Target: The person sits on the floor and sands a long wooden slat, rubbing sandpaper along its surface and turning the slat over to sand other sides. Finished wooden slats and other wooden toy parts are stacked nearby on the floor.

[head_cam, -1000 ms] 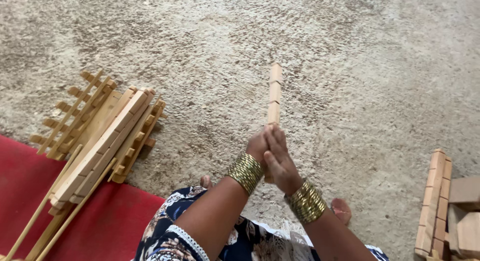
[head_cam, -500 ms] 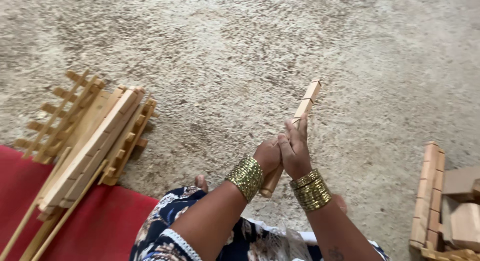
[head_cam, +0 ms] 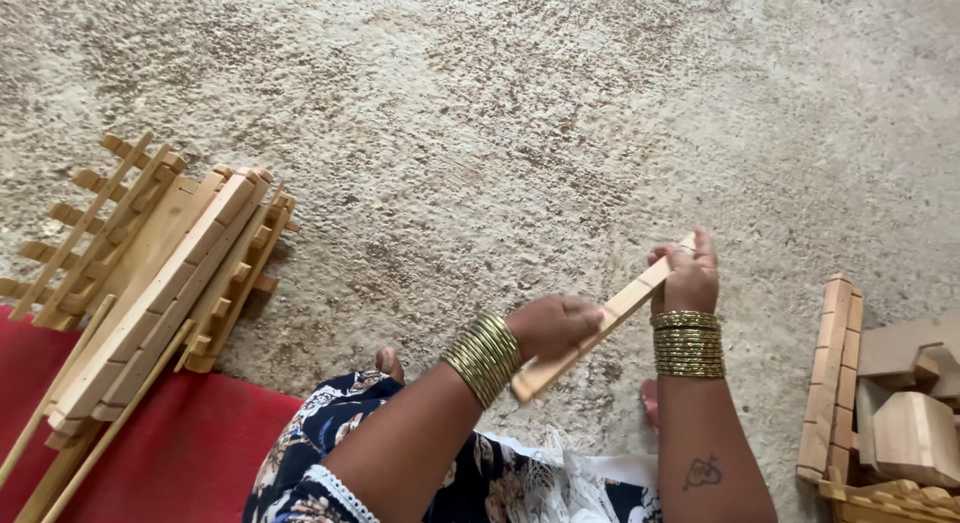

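both hands gripping wooden strip (head_cam: 600, 328), left hand (head_cam: 552, 326), right hand (head_cam: 688, 276)

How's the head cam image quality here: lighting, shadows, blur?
Head view: soft, even daylight, no glare. Only faint shadows under the wooden strip and beside the stacked wooden racks. Left hand and right hand look sharp, no motion blur. The concrete floor is in focus; the wood pieces are cropped at the right edge.

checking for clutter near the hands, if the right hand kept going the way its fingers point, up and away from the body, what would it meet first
The right hand, gripping the upper end of the wooden strip, points up the picture. Ahead lies only the rough floor; the way looks free to the picture's edge, though depth is hard to judge.
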